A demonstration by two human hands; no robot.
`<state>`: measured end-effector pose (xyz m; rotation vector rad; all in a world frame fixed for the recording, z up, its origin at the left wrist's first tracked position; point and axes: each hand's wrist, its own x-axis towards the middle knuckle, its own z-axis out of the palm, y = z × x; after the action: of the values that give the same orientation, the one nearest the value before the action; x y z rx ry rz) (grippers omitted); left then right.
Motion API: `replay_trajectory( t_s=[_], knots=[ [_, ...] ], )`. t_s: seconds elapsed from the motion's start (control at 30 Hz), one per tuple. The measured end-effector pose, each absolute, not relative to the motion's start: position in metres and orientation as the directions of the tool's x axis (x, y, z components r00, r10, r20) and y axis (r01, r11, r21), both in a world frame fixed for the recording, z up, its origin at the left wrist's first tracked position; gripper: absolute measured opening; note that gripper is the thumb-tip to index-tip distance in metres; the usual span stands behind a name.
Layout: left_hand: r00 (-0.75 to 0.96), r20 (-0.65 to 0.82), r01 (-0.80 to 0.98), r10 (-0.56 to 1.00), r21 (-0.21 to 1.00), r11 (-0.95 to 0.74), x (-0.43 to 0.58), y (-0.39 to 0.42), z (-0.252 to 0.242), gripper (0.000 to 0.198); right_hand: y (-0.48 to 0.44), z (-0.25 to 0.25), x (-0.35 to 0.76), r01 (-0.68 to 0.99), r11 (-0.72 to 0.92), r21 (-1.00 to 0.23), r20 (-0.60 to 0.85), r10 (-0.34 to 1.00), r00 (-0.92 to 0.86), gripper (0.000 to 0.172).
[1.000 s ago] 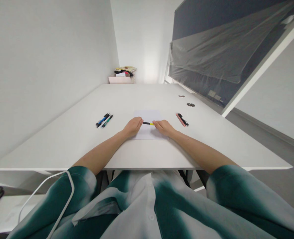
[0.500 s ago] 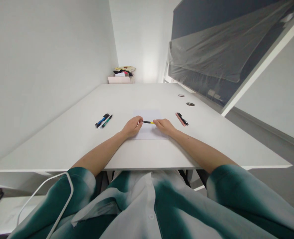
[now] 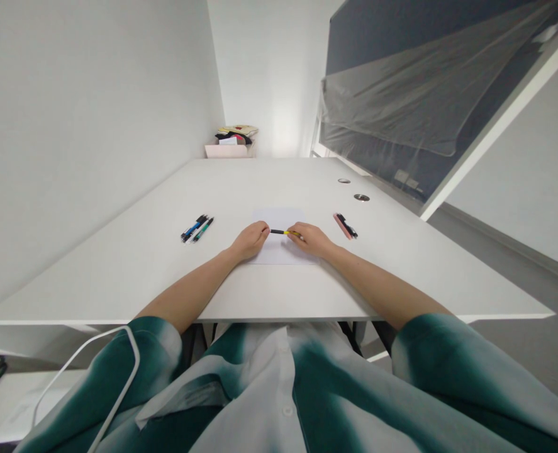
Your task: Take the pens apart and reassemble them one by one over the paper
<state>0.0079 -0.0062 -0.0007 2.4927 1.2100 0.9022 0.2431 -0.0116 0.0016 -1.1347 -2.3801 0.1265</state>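
Note:
A slim black and yellow pen (image 3: pixel 277 231) lies level between my two hands, above a sheet of white paper (image 3: pixel 283 255). My left hand (image 3: pixel 251 240) is closed on its black end, the tip hidden by the fingers. At the yellow end, my right hand (image 3: pixel 309 238) pinches it between thumb and fingers, and part of the yellow shows under the fingers. Both forearms rest along the white table (image 3: pixel 269 296).
Several pens (image 3: pixel 197 229), blue, black and green, lie left of the paper. To the right are a pink item (image 3: pixel 341 226) and a black pen (image 3: pixel 348 226). Two round grommets (image 3: pixel 361 197) sit farther back. A dark board (image 3: pixel 387 94) under plastic film leans at the right.
The fingers of my right hand have shifted slightly left along the yellow part. My left fingers have closed more tightly around the black end. The pen stays nearly in place.

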Motion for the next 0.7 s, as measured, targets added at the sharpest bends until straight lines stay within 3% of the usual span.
replay_trajectory(
  t_s=[0.23,0.4,0.7],
  knots=[
    [0.497,0.418,0.633,0.76,0.424,-0.647,0.0099,-0.0066,0.0019,0.032,-0.0125,0.0017,0.2405,0.781,0.561,-0.274,0.358,0.813,-0.459,0.019],
    [0.475,0.438,0.611,0.763,0.461,-0.644,0.0083,-0.0076,0.0009,0.024,-0.0123,0.0015,0.2413,0.803,0.535,-0.262,0.364,0.825,-0.431,0.018],
    [0.499,0.447,0.617,0.743,0.419,-0.666,0.0093,-0.0049,-0.002,0.022,-0.0136,0.0012,0.2411,0.756,0.583,-0.298,0.393,0.797,-0.459,0.029]
  ],
)
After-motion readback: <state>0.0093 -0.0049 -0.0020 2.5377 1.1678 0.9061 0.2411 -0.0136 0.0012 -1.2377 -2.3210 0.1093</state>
